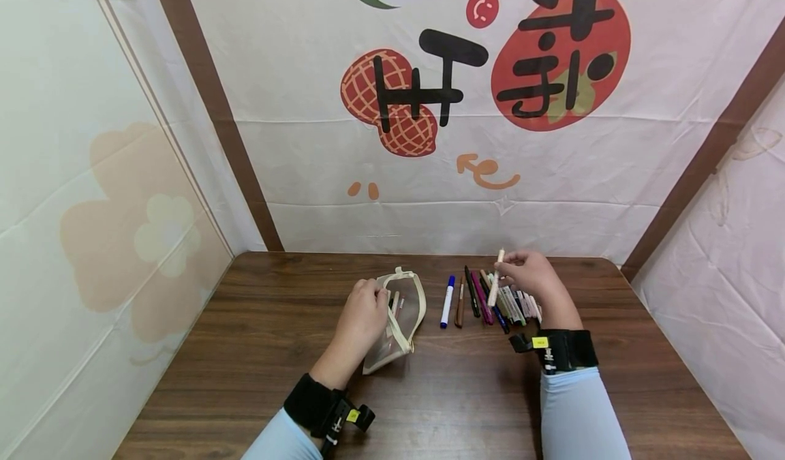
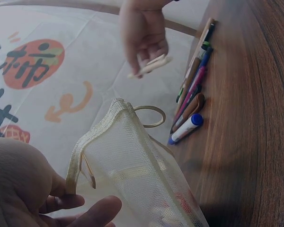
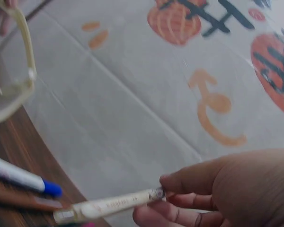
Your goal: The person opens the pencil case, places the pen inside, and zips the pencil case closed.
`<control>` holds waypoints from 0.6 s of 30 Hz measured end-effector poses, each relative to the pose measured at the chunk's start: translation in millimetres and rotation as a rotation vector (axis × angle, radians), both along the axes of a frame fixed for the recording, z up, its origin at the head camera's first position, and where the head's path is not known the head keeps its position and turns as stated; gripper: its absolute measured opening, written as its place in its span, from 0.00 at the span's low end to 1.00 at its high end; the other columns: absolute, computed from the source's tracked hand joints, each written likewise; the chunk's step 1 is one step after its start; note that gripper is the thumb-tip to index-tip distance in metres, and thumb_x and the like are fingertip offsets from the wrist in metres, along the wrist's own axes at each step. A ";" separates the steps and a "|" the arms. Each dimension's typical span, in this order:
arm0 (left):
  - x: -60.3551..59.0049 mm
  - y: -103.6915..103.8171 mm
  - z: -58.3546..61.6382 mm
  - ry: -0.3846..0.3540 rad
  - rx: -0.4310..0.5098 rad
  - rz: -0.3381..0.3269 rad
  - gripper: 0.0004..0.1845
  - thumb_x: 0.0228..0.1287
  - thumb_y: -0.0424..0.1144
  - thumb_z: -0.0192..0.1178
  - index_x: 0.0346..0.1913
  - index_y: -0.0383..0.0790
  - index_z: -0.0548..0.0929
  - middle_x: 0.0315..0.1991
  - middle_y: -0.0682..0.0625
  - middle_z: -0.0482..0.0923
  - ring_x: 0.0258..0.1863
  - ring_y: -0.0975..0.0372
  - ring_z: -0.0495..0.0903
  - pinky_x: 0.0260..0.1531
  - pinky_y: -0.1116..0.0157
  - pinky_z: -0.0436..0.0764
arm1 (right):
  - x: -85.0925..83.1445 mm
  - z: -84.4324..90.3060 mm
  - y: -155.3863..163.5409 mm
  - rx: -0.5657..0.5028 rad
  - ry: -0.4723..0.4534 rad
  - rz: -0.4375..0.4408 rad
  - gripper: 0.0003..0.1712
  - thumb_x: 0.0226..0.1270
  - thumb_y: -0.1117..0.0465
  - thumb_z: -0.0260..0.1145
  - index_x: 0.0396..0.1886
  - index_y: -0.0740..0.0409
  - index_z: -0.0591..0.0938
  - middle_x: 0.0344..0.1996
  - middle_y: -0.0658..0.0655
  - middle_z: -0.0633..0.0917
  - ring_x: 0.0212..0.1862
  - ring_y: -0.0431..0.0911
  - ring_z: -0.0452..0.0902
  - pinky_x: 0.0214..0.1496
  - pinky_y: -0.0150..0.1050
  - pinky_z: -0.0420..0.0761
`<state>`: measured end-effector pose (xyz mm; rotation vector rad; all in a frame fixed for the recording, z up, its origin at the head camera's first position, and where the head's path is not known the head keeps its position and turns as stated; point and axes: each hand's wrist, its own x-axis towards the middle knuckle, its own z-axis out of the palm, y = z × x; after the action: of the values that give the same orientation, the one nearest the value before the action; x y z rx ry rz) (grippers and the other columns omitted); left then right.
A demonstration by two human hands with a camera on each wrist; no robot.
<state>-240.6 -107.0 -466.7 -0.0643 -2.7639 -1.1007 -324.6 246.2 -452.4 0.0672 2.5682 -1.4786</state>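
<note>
Your cream-edged mesh pouch (image 2: 118, 142) is sitting left of the loose pens (image 1: 518, 303), its mouth gaping. Your left hand (image 1: 362, 317) is gripping its left rim, fingers curling closely about the edge; drawing that rim farther left would probably be widening the mouth. Your right hand (image 1: 532, 274) is pinching one pale pen (image 3: 116, 204) by its far end, fingers nearly closing together on the barrel, and is holding it above the loose pens, right of the pouch. Since its free end is pointing near, you would best be turning that end toward the mouth, lowering it lengthwise, and parting the fingers only once the tip is sitting inside.

Around these, a printed cloth backdrop (image 1: 306, 140) is hanging behind the brown worktop (image 1: 429, 405), which is carrying everything. The black right wrist band (image 1: 579, 349) is projecting left beside the pens' near ends, so a low sweep could be nudging them. The loose pens are lying side by side, some hiding under the right hand. A brown pen (image 1: 460, 303) and a blue-capped marker (image 1: 448, 303) are occupying the path leftward; a higher crossing is probably clearing both. A narrow cream band (image 2: 163, 116) is curving out at the mouth and could be catching the tip.
</note>
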 end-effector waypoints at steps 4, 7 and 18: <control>-0.3 0.0 -0.1 0.000 0.002 -0.004 0.13 0.82 0.40 0.51 0.42 0.37 0.81 0.44 0.43 0.77 0.39 0.55 0.77 0.42 0.56 0.81 | 0.3 4.2 -22.2 -0.077 0.020 0.035 0.23 0.77 0.50 0.68 0.59 0.62 0.81 0.50 0.61 0.91 0.47 0.54 0.92 0.54 0.52 0.89; -0.3 0.2 -0.5 0.007 0.008 -0.007 0.12 0.82 0.39 0.51 0.41 0.36 0.81 0.42 0.43 0.77 0.38 0.55 0.77 0.42 0.56 0.80 | 0.8 4.1 -39.6 -0.141 0.023 0.061 0.21 0.76 0.52 0.70 0.56 0.63 0.81 0.45 0.59 0.92 0.45 0.55 0.92 0.53 0.50 0.89; -0.5 -0.7 -0.5 0.021 0.007 -0.010 0.13 0.82 0.38 0.51 0.39 0.36 0.81 0.41 0.43 0.76 0.37 0.55 0.77 0.41 0.56 0.80 | 9.7 -8.9 -102.2 -0.265 0.000 0.180 0.14 0.75 0.58 0.71 0.49 0.64 0.81 0.38 0.61 0.93 0.45 0.62 0.92 0.56 0.63 0.86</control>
<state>-241.2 -107.8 -467.2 -0.0884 -2.7440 -1.1059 -314.8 144.0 -461.2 -0.1932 2.2839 -1.7279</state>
